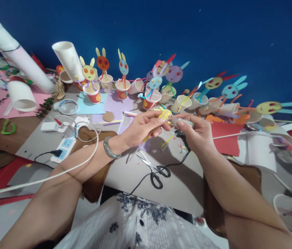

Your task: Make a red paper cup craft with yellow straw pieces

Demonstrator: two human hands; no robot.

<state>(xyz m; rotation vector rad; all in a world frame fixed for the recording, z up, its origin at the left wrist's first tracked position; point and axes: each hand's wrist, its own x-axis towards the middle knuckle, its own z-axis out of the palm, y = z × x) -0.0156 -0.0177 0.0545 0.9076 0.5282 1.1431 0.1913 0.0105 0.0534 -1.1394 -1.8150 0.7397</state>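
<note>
My left hand point(148, 127), a bangle at its wrist, pinches a folded yellow paper strip point(165, 114) between thumb and fingers. Close beside it, my right hand point(196, 129) is closed around a translucent greyish object point(183, 122), whose kind I cannot make out. The two held things meet or nearly meet between the hands. Just under the right hand is a black part point(181, 134) with a black cord; whether it joins the greyish object is unclear. Below the hands, black-handled scissors point(152, 170) lie on the table with blades apart.
Paper cups with rabbit-faced figures, such as a red cup point(94, 98), line the blue wall. A power strip point(64, 148) with plugs and a white cable lies at left. Red paper point(225, 138) is at right. A tape roll point(68, 107) sits behind my left arm.
</note>
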